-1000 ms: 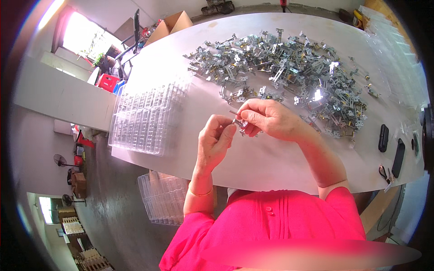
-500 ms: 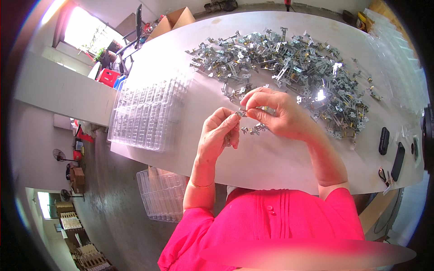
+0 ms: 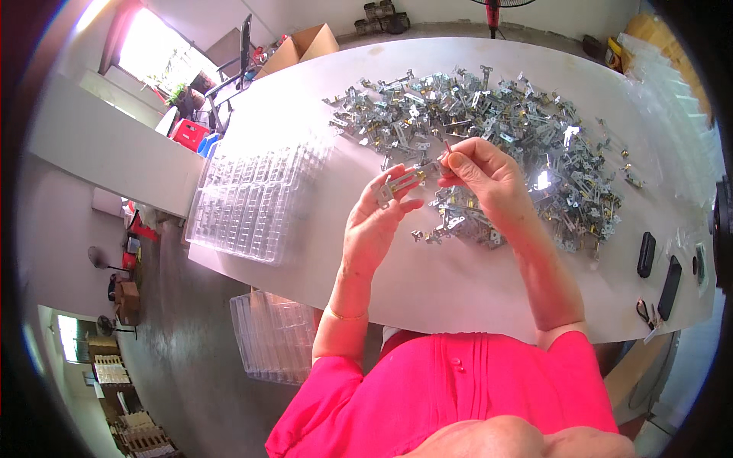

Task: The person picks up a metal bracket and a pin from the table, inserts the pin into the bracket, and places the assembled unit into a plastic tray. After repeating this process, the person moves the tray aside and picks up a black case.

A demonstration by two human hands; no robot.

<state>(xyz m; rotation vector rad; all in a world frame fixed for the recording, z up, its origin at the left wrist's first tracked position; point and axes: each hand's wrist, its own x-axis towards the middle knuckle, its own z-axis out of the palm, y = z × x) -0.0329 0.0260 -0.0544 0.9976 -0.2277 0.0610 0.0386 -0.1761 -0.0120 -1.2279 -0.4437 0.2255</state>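
Note:
Above the table, my left hand (image 3: 372, 225) supports a slim metal bracket (image 3: 401, 183) across its fingers, the thumb stretched out below it. Close on the right, my right hand (image 3: 485, 175) pinches between thumb and fingertips at the bracket's far end; a short reddish pin-like tip (image 3: 448, 146) pokes up there. My fingers hide most of what the right hand grips. Beyond and under the right hand spreads a large heap of similar silver metal brackets (image 3: 473, 107), some with brass-coloured bits. A few loose brackets (image 3: 431, 237) lie just below the hands.
A stack of clear plastic compartment trays (image 3: 240, 237) stands at the table's left, with more clear trays (image 3: 271, 336) below the edge. On the right lie a black case (image 3: 647, 254), a long black object (image 3: 670, 288) and small snips (image 3: 649, 314). Clear plastic sheeting (image 3: 664, 114) covers the far right.
The left hand has gone from a pinch to a more opened-out hold, with the bracket now showing along its fingers. Both hands sit slightly higher, and the whole view has shifted a little.

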